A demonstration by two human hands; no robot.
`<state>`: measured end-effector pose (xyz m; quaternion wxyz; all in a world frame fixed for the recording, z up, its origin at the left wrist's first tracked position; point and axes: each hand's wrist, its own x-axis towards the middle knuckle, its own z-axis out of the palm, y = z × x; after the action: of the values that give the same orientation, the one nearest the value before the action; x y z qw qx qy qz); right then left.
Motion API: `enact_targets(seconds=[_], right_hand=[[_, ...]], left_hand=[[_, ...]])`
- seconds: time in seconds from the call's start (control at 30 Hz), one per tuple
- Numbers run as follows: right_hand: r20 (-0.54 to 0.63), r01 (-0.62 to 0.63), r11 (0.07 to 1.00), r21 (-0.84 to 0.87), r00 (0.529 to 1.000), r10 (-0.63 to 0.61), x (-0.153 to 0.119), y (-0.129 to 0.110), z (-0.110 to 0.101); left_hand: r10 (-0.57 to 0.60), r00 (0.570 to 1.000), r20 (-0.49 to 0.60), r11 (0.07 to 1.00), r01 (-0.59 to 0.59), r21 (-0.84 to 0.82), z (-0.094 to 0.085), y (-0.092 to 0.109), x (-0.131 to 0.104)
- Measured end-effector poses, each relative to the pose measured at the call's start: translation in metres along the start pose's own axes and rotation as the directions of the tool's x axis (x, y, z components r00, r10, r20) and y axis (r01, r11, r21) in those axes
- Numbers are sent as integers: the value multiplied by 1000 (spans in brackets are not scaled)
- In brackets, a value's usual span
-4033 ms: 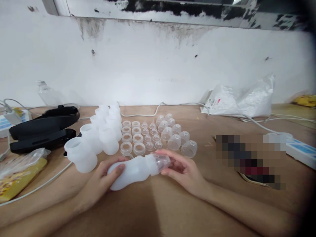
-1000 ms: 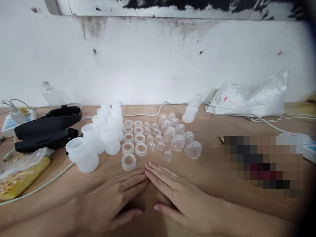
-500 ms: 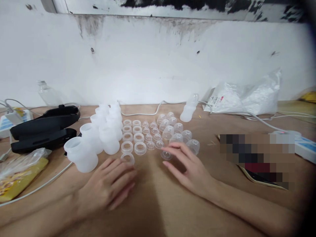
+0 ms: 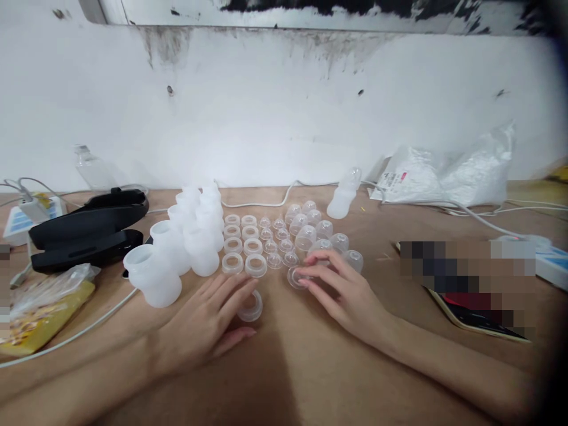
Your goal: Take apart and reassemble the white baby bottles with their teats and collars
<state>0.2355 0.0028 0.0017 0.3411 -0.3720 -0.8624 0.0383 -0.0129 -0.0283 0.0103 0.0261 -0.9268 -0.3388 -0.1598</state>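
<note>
— Moved since half a second ago, in the head view: the loose ring [image 4: 252, 317], slid rightward and nearer to the wearer, away from the end of its column. Shifted rightward with it: the left hand [image 4: 204, 325].

— And the right hand [image 4: 355, 302]?

— Lowered a little, with curved fingers at the single clear teat [image 4: 293, 283], close in front of the domed caps [image 4: 306, 236]. Touching at the fingertips, apparently. Pinched shut or just loosely around it? Impossible to tell.

— On the left, a grip?

— No pinch. Fingers nearly straight, close together, thumb well apart, tips over the loose ring and partly hiding it. Flat on the worktop [image 4: 337, 378], that ring, between both hands.

— Behind them?

— From left to right: open white bottles [image 4: 153, 281] upright in two columns, then two columns of rings [image 4: 256, 273], two of small clear teats [image 4: 274, 261], then the caps, also in columns.

— Anything further back?

— Beyond the caps, near the wall, an assembled bottle [image 4: 341, 202], with a clear cap on top. To its right, a crumpled plastic bag [image 4: 474, 177].

— And at the far left?

— A black case [image 4: 89, 219], with a yellow packet [image 4: 53, 313] in front of it and a clear empty-looking bottle [image 4: 95, 171] behind.
</note>
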Motion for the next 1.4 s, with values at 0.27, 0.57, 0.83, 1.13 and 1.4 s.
enact_targets(seconds=[0.27, 0.57, 0.83, 1.13, 1.4], right_hand=[[-23, -83, 910, 405, 995, 101, 20, -18, 12], [-94, -169, 736, 656, 949, 301, 15, -14, 31], [-98, -180, 721, 669, 941, 325, 16, -11, 32], [-245, 115, 948, 297, 969, -41, 20, -12, 20], [-54, 385, 893, 232, 922, -384, 18, -20, 16]], left_hand=[[-250, 968, -15, 794, 196, -575, 4, 1, 20], [-464, 878, 123, 88, 183, -979, 22, 1, 29], [-505, 840, 198, 37, 251, -967, 20, -2, 30], [-419, 888, 187, 17, 214, -977, 10, -1, 38], [-414, 892, 182, 34, 215, -976, 14, 4, 38]])
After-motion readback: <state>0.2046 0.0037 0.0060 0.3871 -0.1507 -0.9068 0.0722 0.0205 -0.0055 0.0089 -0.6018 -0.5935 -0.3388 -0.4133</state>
